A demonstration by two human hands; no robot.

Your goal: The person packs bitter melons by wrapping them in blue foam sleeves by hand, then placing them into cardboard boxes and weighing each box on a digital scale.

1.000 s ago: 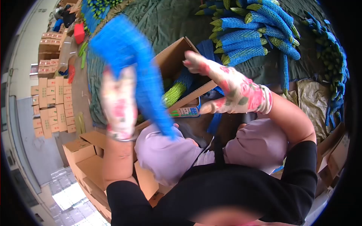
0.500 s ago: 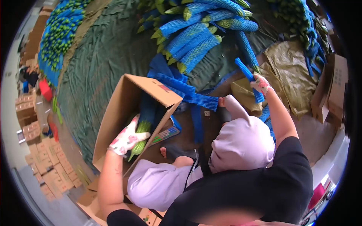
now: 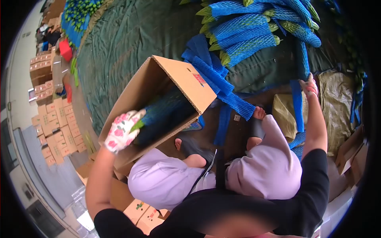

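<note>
One netted gourd [image 3: 157, 110] lay inside the cardboard box [image 3: 180, 77], the left hand [image 3: 124, 131] at its green tip; whether the fingers were clamped there could not be told. A light touch seemed best, keeping the netting from catching on cardboard. Its long axis slanted, the tip pointing back toward the person's left, the body running away rightward. Farther out, the right hand [image 3: 310, 88] met a slim gourd [image 3: 304, 59], its grip unclear, beside a blue sleeve [image 3: 297, 106]. More gourds [image 3: 240, 35] lay piled on green cloth [image 3: 131, 43].

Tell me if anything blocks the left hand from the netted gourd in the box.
Nothing visible does: the left hand is at the green end of the netted gourd, in the open cardboard box.
</note>
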